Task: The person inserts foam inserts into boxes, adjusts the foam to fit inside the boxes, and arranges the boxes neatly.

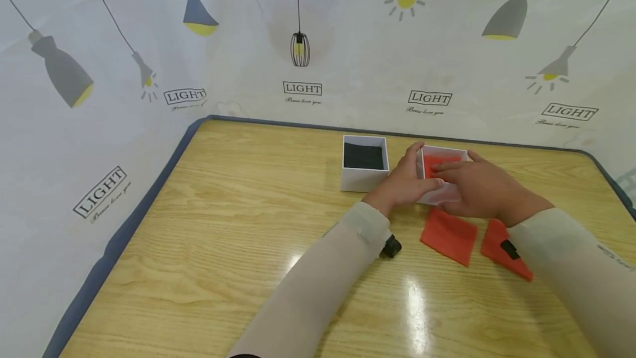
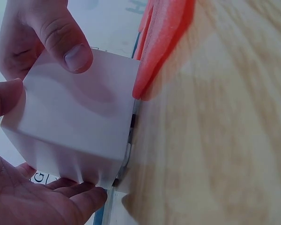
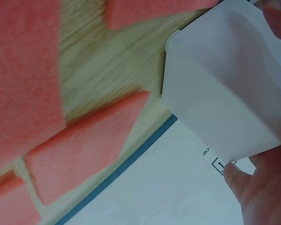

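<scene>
White box (image 1: 444, 177) right of centre on tabletop (image 1: 238, 225), red foam lining inside. Left hand (image 1: 404, 181) grips its left wall; right hand (image 1: 474, 187) holds near side, fingers pressing foam down. Step, by judgement: seating foam. Next calls for one of loose red foam pieces (image 1: 449, 235) below box. Second white box (image 1: 364, 162), dark insert, just left.

Bright, even light falls from overhead in the head view. The glossy pale wooden tabletop (image 1: 238, 247) throws back white glare streaks at about six o'clock, and soft, short shadows lie under the forearms. The view bows outward at its edges, bending the backdrop. Both wrist views are close and soft: the orange foam pieces (image 3: 23, 75) and the white cardboard box (image 2: 79, 126) look blurred, with the wood grain smeared. Colours there look washed and slightly pinkish.
</scene>
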